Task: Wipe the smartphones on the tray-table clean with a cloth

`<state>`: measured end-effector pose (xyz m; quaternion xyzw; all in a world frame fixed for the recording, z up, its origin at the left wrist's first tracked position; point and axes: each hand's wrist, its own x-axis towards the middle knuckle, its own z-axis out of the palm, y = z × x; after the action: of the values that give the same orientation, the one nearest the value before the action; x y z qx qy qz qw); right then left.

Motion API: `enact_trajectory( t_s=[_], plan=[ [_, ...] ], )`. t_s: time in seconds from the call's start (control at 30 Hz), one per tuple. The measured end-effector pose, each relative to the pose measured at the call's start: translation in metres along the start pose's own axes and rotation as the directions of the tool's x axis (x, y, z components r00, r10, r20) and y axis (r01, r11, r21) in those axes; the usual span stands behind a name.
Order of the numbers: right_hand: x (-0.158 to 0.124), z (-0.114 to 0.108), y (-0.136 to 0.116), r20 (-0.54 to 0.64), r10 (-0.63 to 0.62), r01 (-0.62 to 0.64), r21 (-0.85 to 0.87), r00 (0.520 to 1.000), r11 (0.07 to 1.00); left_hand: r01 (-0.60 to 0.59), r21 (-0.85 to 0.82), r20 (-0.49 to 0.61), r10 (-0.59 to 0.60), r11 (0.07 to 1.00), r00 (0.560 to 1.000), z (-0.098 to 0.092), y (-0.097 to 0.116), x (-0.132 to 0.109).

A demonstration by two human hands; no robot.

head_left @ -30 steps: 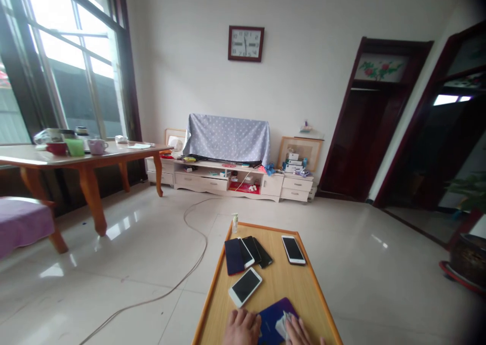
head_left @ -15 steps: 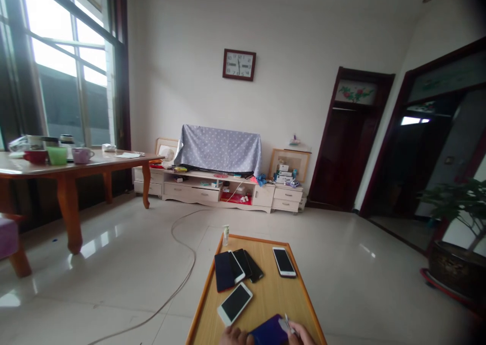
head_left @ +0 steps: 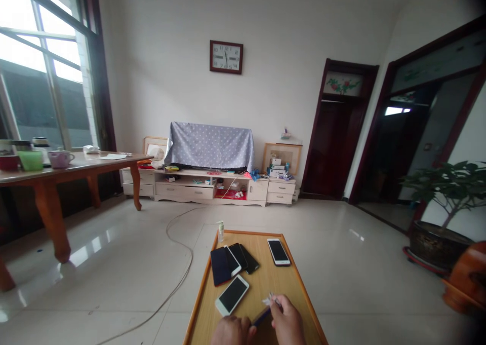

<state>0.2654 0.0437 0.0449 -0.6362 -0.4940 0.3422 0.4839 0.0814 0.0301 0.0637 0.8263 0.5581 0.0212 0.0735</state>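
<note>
At the near end of the tray-like table, my left hand [head_left: 233, 330] has its fingers closed on a dark blue phone [head_left: 261, 315], which is tilted and seen nearly edge-on. Just right of it, my right hand [head_left: 286, 318] pinches a small whitish, thin-edged piece [head_left: 268, 300] above the phone; its kind is too small to tell. A white phone with a dark screen [head_left: 233, 293] lies beyond my left hand. Farther off, a navy phone or case [head_left: 220, 266], a white-edged phone [head_left: 234, 263] and dark phones [head_left: 248, 259] overlap. Another white phone [head_left: 278, 252] lies at the far right.
A small pump bottle [head_left: 220, 231] stands at the far left corner of the wooden table [head_left: 290, 284], which has a raised rim. A cable [head_left: 178, 279] runs across the floor at left. A potted plant [head_left: 440, 238] stands at right, a dining table [head_left: 110, 160] at left.
The view has turned slightly right. The blue phone, lying flat before, is now tilted up on edge. My hands have moved farther into view, the right one rising with the whitish piece.
</note>
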Motion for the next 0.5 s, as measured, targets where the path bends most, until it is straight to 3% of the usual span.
enact_trajectory(
  t_s=[0.13, 0.23, 0.33, 0.43, 0.5],
  plan=[
    [-0.030, 0.024, -0.003, 0.147, -0.039, 0.013, 0.171, 0.988, 0.985, -0.039, -0.025, -0.027, 0.038, 0.999, 0.999, -0.010, 0.006, -0.004],
    [-0.028, 0.018, -0.005, 0.159, -0.046, 0.010, 0.219, 0.986, 0.976, -0.031, -0.038, -0.023, 0.031, 0.999, 0.999, -0.013, 0.009, -0.003],
    [-0.003, -0.005, -0.002, 0.018, -0.017, 0.014, 0.144, 1.000, 0.990, -0.052, -0.040, -0.016, 0.052, 0.998, 0.999, -0.015, 0.011, -0.002],
    [0.021, -0.026, 0.005, -0.130, -0.083, 0.082, -0.012, 0.988, 0.997, -0.073, -0.064, -0.026, 0.072, 0.995, 0.997, -0.016, 0.014, -0.001],
    [0.030, -0.033, 0.008, -0.165, -0.114, 0.106, -0.056, 0.980, 0.993, -0.075, -0.099, -0.041, 0.072, 0.992, 0.997, -0.015, 0.015, 0.000]
  ],
)
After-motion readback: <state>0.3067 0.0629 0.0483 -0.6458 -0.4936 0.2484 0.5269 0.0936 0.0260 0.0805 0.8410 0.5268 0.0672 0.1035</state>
